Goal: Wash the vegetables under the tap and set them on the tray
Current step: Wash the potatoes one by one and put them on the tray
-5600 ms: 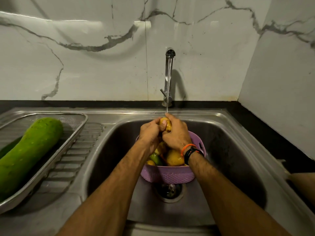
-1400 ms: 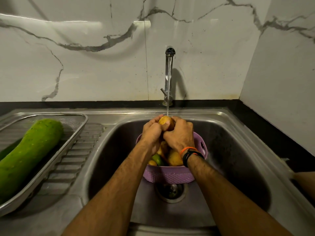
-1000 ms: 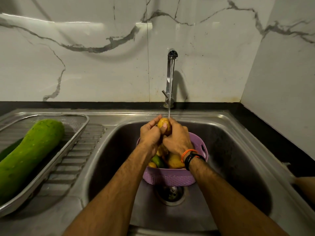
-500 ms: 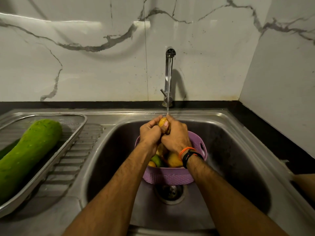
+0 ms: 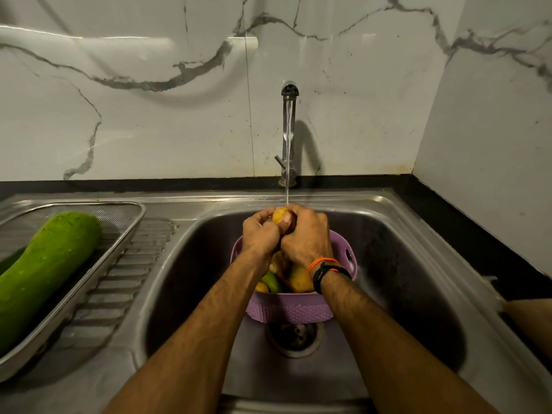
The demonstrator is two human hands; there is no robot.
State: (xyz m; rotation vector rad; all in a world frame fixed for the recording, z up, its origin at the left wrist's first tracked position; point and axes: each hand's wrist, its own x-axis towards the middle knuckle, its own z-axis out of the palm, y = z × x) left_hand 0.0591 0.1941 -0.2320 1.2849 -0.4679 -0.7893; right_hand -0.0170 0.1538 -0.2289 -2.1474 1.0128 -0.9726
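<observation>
We rub a potato (image 5: 280, 216) under the tap (image 5: 289, 127), both hands (image 5: 283, 234) clasping it; next, carry it to the tray (image 5: 128, 231) at nine o'clock.

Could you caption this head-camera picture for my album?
Both hands scrub a potato under the running tap, above a purple basket.

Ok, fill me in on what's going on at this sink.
A person is washing a potato under the running tap, the left hand and right hand both gripping it above a purple basket of more vegetables in the sink. A large green gourd already lies on the metal tray to the left.
</observation>
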